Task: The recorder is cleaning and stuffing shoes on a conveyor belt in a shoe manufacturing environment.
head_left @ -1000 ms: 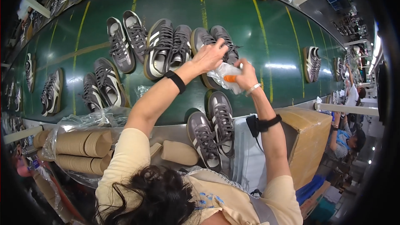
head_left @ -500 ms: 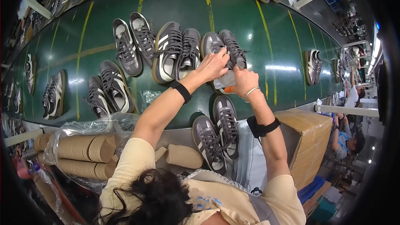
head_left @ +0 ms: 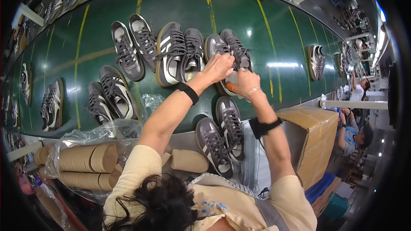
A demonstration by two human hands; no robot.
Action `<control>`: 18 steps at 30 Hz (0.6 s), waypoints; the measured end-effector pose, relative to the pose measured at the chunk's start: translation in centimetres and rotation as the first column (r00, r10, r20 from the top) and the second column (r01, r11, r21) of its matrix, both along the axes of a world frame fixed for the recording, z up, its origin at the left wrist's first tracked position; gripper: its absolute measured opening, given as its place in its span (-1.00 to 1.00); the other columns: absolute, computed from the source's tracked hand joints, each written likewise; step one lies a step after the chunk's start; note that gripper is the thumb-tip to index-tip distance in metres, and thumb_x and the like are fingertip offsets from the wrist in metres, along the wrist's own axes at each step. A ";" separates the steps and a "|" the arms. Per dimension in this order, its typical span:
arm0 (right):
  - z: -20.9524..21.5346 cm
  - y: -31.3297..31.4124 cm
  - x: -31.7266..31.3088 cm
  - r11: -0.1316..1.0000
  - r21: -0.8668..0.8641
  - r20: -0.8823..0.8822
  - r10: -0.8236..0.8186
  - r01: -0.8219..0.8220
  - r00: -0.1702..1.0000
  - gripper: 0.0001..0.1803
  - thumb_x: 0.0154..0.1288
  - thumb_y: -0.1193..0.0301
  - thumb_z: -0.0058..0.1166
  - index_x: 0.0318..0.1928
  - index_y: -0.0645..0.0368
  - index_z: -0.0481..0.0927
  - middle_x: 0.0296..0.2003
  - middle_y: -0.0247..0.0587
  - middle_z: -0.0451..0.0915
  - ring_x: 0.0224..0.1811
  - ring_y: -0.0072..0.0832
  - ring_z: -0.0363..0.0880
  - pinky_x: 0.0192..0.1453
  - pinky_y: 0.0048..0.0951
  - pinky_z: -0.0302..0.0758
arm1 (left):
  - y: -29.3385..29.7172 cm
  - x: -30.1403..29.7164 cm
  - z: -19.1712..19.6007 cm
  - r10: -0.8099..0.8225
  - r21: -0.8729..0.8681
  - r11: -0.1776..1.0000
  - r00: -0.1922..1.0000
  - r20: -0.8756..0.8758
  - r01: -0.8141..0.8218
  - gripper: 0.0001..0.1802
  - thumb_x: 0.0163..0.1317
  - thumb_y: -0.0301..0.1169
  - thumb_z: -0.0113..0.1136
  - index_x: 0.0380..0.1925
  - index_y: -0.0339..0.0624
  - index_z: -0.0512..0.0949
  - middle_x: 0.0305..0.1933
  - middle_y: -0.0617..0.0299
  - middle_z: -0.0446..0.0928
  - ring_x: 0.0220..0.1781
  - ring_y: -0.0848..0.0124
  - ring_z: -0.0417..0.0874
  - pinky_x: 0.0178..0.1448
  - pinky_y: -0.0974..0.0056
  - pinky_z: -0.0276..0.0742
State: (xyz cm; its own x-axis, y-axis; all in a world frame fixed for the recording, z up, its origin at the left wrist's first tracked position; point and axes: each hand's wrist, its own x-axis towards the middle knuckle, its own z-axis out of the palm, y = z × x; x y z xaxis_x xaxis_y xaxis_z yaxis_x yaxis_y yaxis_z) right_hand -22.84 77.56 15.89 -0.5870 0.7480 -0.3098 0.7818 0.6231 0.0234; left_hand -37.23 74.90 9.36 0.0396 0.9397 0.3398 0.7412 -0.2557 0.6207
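A pair of grey suede sneakers with white stripes lies at the middle of the green belt, toes away from me. My left hand [head_left: 219,67] is closed over the lace area of the left sneaker [head_left: 215,45] of this pair, its fingertips hidden. Beside it, my right hand [head_left: 247,84] is closed at the shoe's heel opening, next to the right sneaker [head_left: 235,42]. Between my hands shows a pale, whitish piece [head_left: 232,78], perhaps the lining or paper. A small orange thing [head_left: 231,87] sticks out by my right fingers; its kind is unclear.
More sneaker pairs lie on the green belt [head_left: 171,107], close by on the left [head_left: 174,55] and farther right [head_left: 316,62]. Another pair [head_left: 214,145] rests at the near edge. Brown paper shoe inserts [head_left: 85,158] in clear plastic and a cardboard box [head_left: 319,141] stand nearby.
The whole view has shifted slightly, with the belt and shoes a little to the left. Both hands stay on the same sneaker, with little change in grip.
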 end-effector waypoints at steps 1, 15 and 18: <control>0.8 -0.5 1.1 0.997 -0.048 -0.014 0.051 -0.052 0.999 -0.53 0.01 0.19 0.25 -0.17 0.30 0.49 -0.27 0.05 0.61 -0.18 -0.08 0.60 -0.07 -0.21 0.51 | -0.3 -0.6 0.5 -0.031 -0.022 0.999 1.000 -0.003 0.031 -0.79 0.00 -0.42 0.20 -0.41 -0.32 0.46 -0.36 -0.07 0.50 -0.28 -0.04 0.58 -0.19 0.01 0.52; -3.8 0.2 2.5 0.996 0.075 -0.498 0.075 -0.044 0.864 -0.51 -0.14 0.29 0.41 -0.27 0.26 0.43 -0.50 0.10 0.57 -0.44 0.08 0.56 -0.33 -0.07 0.49 | 0.6 0.6 1.0 -0.097 0.106 0.988 0.988 -0.120 0.110 -0.86 -0.05 -0.53 0.15 -0.45 -0.33 0.43 -0.40 -0.07 0.49 -0.35 -0.03 0.59 -0.26 0.04 0.55; -3.6 0.4 2.5 0.998 0.019 -0.469 0.060 -0.058 0.881 -0.52 -0.16 0.25 0.42 -0.32 0.24 0.43 -0.55 0.09 0.56 -0.47 0.08 0.56 -0.34 -0.04 0.49 | -0.1 0.1 1.5 -0.093 0.047 0.994 0.989 -0.118 0.100 -0.87 -0.04 -0.53 0.14 -0.46 -0.33 0.43 -0.39 -0.07 0.50 -0.34 -0.03 0.60 -0.25 0.03 0.55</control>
